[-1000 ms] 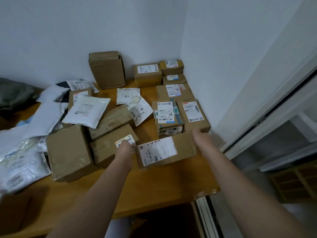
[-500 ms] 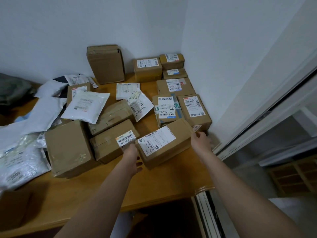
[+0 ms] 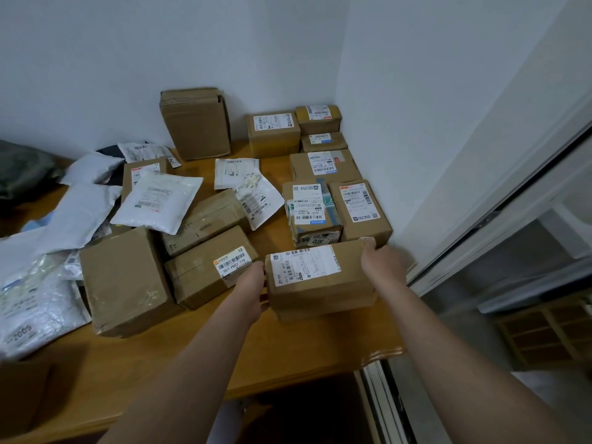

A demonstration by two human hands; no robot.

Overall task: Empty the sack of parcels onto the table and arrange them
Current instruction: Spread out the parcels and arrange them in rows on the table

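A brown cardboard parcel [image 3: 320,280] with a white label lies near the front right of the wooden table [image 3: 224,357]. My left hand [image 3: 251,293] grips its left end and my right hand [image 3: 381,261] grips its right far corner. Just behind it stand rows of labelled boxes [image 3: 358,209] along the right wall, reaching back to the corner [image 3: 272,133]. To the left lie loose boxes [image 3: 205,264], a large plain box [image 3: 125,280] and several white and silver mailer bags [image 3: 157,200].
A tall box [image 3: 195,123] leans against the back wall. A dark sack [image 3: 22,168] lies at the far left. The right wall and a sliding door frame [image 3: 480,219] border the table's right side. Bare tabletop shows along the front edge.
Both hands have turned the labelled parcel and shifted it right, so it now lies squarer in front of the right-hand row of boxes.
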